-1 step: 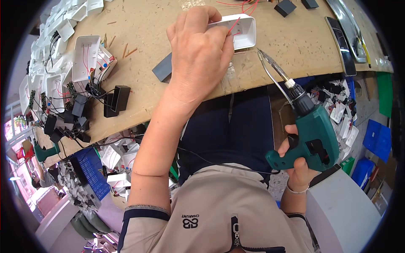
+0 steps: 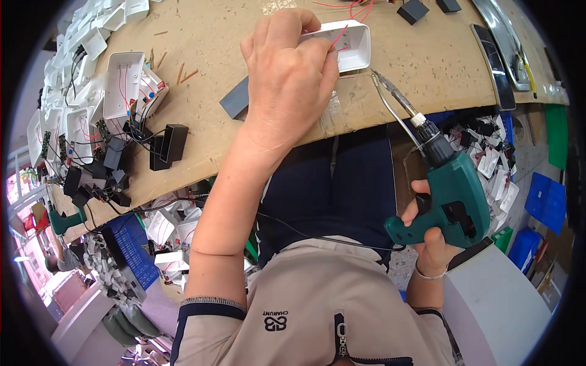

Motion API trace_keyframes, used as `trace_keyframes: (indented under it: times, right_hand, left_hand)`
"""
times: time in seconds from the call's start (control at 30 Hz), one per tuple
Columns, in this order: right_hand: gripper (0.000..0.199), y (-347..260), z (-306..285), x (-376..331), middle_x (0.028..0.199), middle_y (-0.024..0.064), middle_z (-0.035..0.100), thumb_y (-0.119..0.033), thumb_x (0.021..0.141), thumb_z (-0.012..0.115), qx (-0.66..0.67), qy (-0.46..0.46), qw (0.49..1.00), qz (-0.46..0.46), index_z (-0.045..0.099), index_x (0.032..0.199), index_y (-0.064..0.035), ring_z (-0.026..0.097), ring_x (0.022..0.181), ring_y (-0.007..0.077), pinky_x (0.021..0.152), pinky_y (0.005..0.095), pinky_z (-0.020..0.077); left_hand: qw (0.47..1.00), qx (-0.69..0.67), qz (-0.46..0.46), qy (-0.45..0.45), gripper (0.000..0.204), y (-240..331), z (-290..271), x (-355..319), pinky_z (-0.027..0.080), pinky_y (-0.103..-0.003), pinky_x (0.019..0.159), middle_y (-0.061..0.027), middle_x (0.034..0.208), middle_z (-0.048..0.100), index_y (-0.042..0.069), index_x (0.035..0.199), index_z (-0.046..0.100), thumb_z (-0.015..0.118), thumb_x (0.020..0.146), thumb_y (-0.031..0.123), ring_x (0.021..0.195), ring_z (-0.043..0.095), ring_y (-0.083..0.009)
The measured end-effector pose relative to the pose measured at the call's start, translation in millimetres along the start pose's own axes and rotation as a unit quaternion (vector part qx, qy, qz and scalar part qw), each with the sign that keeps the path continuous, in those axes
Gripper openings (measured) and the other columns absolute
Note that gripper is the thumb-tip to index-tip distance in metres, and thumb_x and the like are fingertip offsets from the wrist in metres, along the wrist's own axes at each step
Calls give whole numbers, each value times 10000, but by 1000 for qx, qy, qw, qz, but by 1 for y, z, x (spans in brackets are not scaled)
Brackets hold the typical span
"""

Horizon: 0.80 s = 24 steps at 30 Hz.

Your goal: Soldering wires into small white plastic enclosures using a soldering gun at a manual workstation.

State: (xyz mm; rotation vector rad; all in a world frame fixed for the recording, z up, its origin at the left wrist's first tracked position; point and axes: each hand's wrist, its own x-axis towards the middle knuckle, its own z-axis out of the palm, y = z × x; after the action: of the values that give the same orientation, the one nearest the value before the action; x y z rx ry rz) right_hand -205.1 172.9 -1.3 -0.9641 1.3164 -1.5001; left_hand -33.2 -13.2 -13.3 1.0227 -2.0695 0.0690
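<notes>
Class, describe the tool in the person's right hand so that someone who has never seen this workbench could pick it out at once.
Start at the brown wooden workbench across the top, then drop to its near edge on the right. There the right hand grips a green pistol-shaped soldering gun, its thin metal tip pointing up toward the open white plastic casing under the left hand. It is the only green, long-nosed tool held off the bench.

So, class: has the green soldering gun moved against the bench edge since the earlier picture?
No. The green soldering gun keeps its place in the right hand, its tip beside the white housing at the wooden bench edge.
</notes>
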Motion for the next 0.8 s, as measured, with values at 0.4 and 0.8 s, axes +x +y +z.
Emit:
trace_keyframes:
  times: [0.4, 0.8]
  right_hand:
    - [771, -8, 7, 16, 972, 194, 565, -458, 683, 718, -36, 8, 999, 35, 428, 1161, 72, 572, 611, 146, 491, 219, 462]
    - [587, -18, 43, 52, 1117, 205, 515, 60, 693, 589, 22, 42, 995, -92, 379, 1240, 21, 600, 837, 218, 712, 323, 516]
  left_hand:
    - [999, 27, 8, -17, 105, 0, -6, 5, 358, -337, 769, -78, 909, 557, 27, 756, 642, 667, 674, 86, 864, 517, -231]
    - [951, -286, -73, -91, 124, 16, -43, -18, 372, -289, 685, -61, 876, 544, 43, 787, 623, 676, 675, 40, 782, 514, -185]
